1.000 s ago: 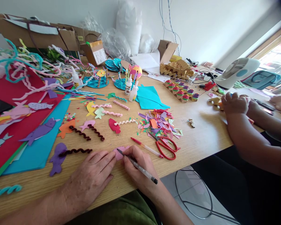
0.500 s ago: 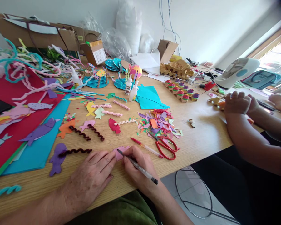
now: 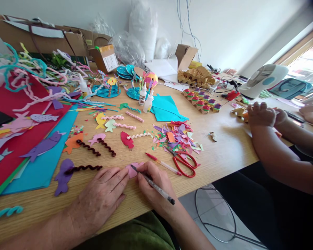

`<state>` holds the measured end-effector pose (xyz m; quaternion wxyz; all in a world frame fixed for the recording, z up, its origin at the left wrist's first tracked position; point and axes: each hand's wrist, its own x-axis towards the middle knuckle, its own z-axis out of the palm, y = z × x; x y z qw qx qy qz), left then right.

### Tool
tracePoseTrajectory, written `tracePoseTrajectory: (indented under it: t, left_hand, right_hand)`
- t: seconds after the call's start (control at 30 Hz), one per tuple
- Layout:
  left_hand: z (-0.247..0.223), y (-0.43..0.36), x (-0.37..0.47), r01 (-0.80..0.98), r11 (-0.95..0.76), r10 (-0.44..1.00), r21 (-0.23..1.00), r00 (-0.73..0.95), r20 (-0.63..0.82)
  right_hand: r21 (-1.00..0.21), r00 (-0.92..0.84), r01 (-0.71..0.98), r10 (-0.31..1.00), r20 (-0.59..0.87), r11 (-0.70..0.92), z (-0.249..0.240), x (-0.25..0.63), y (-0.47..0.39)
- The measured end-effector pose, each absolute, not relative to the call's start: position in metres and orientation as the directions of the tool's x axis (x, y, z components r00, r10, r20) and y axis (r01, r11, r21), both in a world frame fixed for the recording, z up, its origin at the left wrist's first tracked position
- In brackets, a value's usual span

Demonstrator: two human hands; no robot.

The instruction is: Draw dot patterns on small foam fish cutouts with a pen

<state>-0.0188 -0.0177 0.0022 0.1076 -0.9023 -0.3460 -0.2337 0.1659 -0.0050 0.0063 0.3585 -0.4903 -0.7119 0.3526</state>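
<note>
A small pink foam or paper cut-out (image 3: 132,171) lies on the table between my hands. My left hand (image 3: 101,198) rests flat with its fingers stretched out, the fingertips on the cut-out's left edge. In my right hand (image 3: 153,189) a black pen with a clear barrel (image 3: 160,191) is pinched, its tip touching the cut-out. A purple fish cut-out (image 3: 64,177) with a dark brown coiled pipe cleaner (image 3: 87,168) lies left of my left hand. Beyond my right hand are a red pen (image 3: 163,163) and red-handled scissors (image 3: 184,163).
Colourful paper scraps (image 3: 178,137) lie behind the scissors. White glue bottles (image 3: 147,102) stand near turquoise sheets (image 3: 168,107). Several fish cut-outs, such as a red one (image 3: 127,139), lie mid-table. A co-worker's hand (image 3: 262,114) is at the right, near a white fan (image 3: 263,80).
</note>
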Motion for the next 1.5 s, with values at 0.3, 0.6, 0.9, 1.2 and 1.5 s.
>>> tracePoseTrajectory:
  t: [0.3,0.6,0.9,1.2,1.5]
  left_hand:
    - [0.0048,-0.0176,-0.0182,0.683,-0.73,0.578,-0.036,0.644,0.5]
    - [0.0037,-0.0173,-0.0179,0.681,-0.731,0.575,-0.037,0.644,0.504]
    - [0.0031,-0.0181,-0.0185,0.69,-0.723,0.586,-0.032,0.638,0.5]
    - [0.0044,-0.0181,-0.0179,0.686,-0.727,0.593,-0.012,0.637,0.493]
    - [0.001,-0.0187,-0.0192,0.689,-0.725,0.598,-0.009,0.636,0.488]
  right_hand:
    - [-0.846,-0.283,0.455,0.946,0.158,0.277,0.0092,0.1671,-0.005]
    - [-0.864,-0.248,0.438,0.957,0.148,0.247,0.0074,0.1651,-0.0047]
    - [-0.851,-0.256,0.462,0.956,0.143,0.25,0.0108,0.1655,-0.005]
    - [-0.85,-0.226,0.467,0.962,0.152,0.244,0.0067,0.1652,-0.005]
    - [-0.848,-0.216,0.48,0.967,0.133,0.224,0.0054,0.1653,-0.0049]
